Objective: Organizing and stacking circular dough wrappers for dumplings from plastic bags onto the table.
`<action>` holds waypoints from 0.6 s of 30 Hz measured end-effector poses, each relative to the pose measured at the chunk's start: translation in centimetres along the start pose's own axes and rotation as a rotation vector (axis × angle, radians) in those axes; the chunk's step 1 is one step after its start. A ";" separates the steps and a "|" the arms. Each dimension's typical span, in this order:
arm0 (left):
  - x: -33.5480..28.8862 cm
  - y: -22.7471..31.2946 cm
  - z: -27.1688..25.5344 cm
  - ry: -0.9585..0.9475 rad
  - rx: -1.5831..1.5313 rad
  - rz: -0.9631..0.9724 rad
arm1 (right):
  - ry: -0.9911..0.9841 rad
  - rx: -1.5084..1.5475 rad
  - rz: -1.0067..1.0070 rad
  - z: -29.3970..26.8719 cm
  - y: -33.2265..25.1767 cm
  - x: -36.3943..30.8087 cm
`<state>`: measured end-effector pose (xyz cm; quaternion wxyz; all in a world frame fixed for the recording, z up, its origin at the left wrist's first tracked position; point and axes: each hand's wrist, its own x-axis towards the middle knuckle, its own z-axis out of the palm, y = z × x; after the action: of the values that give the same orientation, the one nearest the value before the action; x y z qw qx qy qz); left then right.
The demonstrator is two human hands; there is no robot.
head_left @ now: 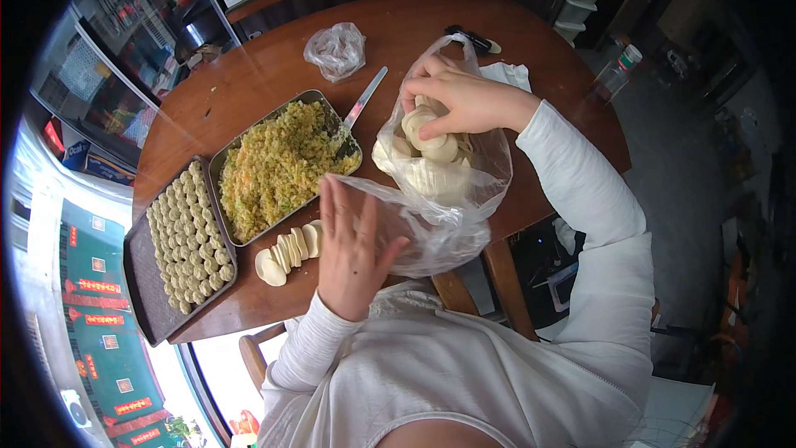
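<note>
Right hand [468,99] pinches pale dough rounds [426,131] in the clear bag [444,245] at the edge of the surface [398,25]; left hand [350,259], I see, has fingers outstretched by the bag's rim, beside a row of more rounds [287,251].

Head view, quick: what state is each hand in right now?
Left hand: open, fingers extended against the clear plastic bag.
Right hand: closed, holding round dough wrappers at the bag's mouth.
</note>
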<state>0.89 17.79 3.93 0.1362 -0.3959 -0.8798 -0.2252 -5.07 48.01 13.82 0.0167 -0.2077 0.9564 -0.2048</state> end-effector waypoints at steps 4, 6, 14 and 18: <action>1.3 -1.3 -1.3 0.047 0.104 -0.077 | 0.035 0.004 -0.074 0.1 0.2 -0.3; 1.4 -2.1 -1.5 -0.005 0.132 -0.106 | 0.006 0.005 -0.053 -0.4 -0.6 -0.5; 1.5 -1.1 -3.4 0.100 -0.142 -0.009 | 0.374 0.083 -0.021 -0.3 0.0 -3.3; 0.7 0.1 -4.2 0.039 -0.253 0.017 | 0.300 0.874 0.270 -0.9 -1.8 -4.4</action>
<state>0.74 16.14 7.90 0.1044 -0.4130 -0.8380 -0.3410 -0.51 48.65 15.09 -0.0092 -0.0236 0.7910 -0.6113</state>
